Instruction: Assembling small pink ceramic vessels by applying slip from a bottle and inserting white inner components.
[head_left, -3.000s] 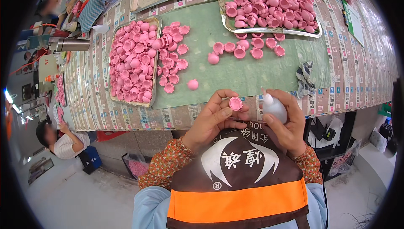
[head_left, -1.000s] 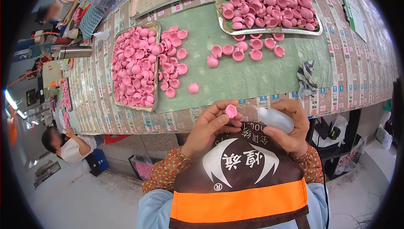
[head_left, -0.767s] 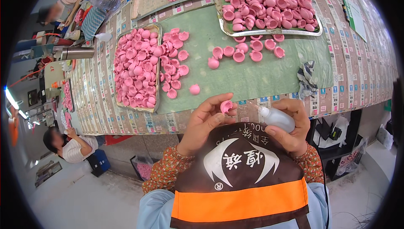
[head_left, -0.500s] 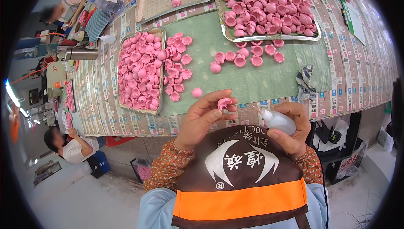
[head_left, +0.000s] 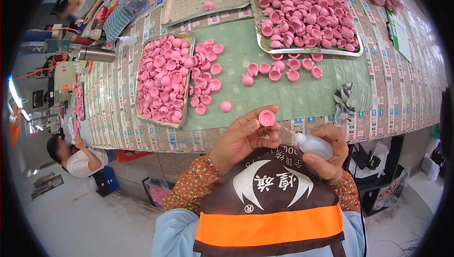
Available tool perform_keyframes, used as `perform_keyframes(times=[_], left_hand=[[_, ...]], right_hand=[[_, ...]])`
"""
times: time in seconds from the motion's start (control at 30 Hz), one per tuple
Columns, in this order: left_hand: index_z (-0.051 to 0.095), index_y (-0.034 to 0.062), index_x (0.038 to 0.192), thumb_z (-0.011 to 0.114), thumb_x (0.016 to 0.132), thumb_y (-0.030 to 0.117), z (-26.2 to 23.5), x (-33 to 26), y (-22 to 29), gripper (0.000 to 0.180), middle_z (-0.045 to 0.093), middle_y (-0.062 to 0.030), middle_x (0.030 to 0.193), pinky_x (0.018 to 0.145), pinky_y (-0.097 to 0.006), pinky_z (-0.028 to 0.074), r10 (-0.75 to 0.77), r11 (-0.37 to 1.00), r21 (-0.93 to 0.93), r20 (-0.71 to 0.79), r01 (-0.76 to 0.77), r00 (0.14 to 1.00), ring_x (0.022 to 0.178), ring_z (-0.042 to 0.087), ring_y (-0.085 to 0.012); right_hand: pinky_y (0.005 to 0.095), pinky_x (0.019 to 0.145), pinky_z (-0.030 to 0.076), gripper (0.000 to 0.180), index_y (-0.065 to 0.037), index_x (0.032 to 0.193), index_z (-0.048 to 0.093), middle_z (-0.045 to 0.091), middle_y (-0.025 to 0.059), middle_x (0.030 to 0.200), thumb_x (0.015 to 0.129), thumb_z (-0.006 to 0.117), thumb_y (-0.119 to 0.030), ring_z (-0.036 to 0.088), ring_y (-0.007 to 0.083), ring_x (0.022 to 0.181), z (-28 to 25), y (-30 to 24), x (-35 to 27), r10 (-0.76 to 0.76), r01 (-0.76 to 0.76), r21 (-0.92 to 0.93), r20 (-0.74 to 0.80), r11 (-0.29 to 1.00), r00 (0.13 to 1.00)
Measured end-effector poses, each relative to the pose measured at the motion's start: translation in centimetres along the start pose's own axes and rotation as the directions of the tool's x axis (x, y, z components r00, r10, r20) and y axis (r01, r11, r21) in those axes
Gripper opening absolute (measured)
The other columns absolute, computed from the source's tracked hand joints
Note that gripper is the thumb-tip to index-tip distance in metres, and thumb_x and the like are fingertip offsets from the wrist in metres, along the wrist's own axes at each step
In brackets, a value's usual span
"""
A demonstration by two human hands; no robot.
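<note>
My left hand (head_left: 246, 135) pinches a small pink plastic cup-shaped shell (head_left: 266, 118), its hollow side turned up toward me. In my right hand (head_left: 329, 150) is a squeeze bottle (head_left: 314, 146), whitish and translucent, with a thin needle tip. That tip points left and ends close to the shell's rim; whether they touch I cannot tell. A single pink piece (head_left: 225, 106) lies on the green mat (head_left: 231, 91) beyond my left hand. Several loose shells (head_left: 293, 75) lie farther off, in front of the large tray.
Pink shells fill a metal tray (head_left: 309, 51) at the back right and another tray (head_left: 188, 82) at the left. A flat board (head_left: 189, 13) bears one pink piece. A crumpled striped cloth (head_left: 344, 100) lies at the right. Two other people (head_left: 87, 158) sit at the left.
The pink shell has turned so its hollow faces me, and my left hand has moved slightly right. The bottle's needle is now closer to the shell. My view has shifted a little.
</note>
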State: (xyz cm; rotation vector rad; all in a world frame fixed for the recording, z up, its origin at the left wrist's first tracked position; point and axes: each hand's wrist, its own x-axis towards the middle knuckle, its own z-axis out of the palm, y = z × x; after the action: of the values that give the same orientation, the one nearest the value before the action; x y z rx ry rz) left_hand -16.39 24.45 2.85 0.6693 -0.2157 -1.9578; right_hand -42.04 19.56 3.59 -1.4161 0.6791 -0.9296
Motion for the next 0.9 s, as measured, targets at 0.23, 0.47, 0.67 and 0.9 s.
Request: perform_keyframes(times=[0.23, 0.47, 0.67, 0.9], left_hand=[[0.033, -0.0049, 0.148, 0.059, 0.100, 0.035, 0.2, 0.1, -0.8, 0.068, 0.063, -0.0143, 0.116, 0.091, -0.041, 0.059, -0.022, 0.999, 0.045, 0.001, 0.022, 1.000, 0.105, 0.066, -0.0243], [0.036, -0.0059, 0.146, 0.059, 0.100, 0.035, 0.3, 0.0, -1.0, 0.066, 0.064, -0.0121, 0.109, 0.091, -0.038, 0.058, -0.061, 0.994, 0.086, 0.003, 0.060, 0.998, 0.101, 0.066, -0.0214], [0.039, -0.0060, 0.144, 0.058, 0.101, 0.034, 0.4, -0.2, -1.3, 0.062, 0.063, -0.0113, 0.109, 0.090, -0.036, 0.058, -0.081, 0.992, 0.100, -0.022, 0.083, 0.996, 0.100, 0.066, -0.0200], [0.040, -0.0061, 0.144, 0.057, 0.102, 0.033, 0.5, -0.1, -1.2, 0.060, 0.062, -0.0104, 0.110, 0.090, -0.035, 0.058, -0.089, 0.988, 0.127, -0.024, 0.091, 0.996, 0.101, 0.065, -0.0185]], right_hand=[[0.0329, 0.070, 0.052, 0.045, 0.001, 0.110, 0.062, 0.068, 0.0141, 0.098, 0.074, 0.085, -0.014, 0.067, 0.0216, 0.082, 0.1, -0.2, 0.5, -0.076, 0.076, -0.186, 0.008, 0.979, 0.997], [0.0338, 0.063, 0.052, 0.041, -0.001, 0.104, 0.066, 0.070, 0.0149, 0.090, 0.072, 0.085, -0.017, 0.069, 0.0267, 0.072, 0.0, -0.5, 1.2, -0.169, 0.188, -0.365, 0.082, 0.912, 0.982], [0.0335, 0.070, 0.052, 0.042, 0.000, 0.104, 0.067, 0.071, 0.0134, 0.095, 0.070, 0.085, -0.016, 0.069, 0.0250, 0.082, -0.2, -0.8, 1.1, -0.073, 0.118, -0.371, 0.133, 0.921, 0.988], [0.0331, 0.064, 0.052, 0.039, 0.001, 0.101, 0.066, 0.070, 0.0137, 0.090, 0.071, 0.085, -0.016, 0.069, 0.0241, 0.073, 0.1, -0.9, 1.4, -0.058, 0.100, -0.333, 0.135, 0.938, 0.989]])
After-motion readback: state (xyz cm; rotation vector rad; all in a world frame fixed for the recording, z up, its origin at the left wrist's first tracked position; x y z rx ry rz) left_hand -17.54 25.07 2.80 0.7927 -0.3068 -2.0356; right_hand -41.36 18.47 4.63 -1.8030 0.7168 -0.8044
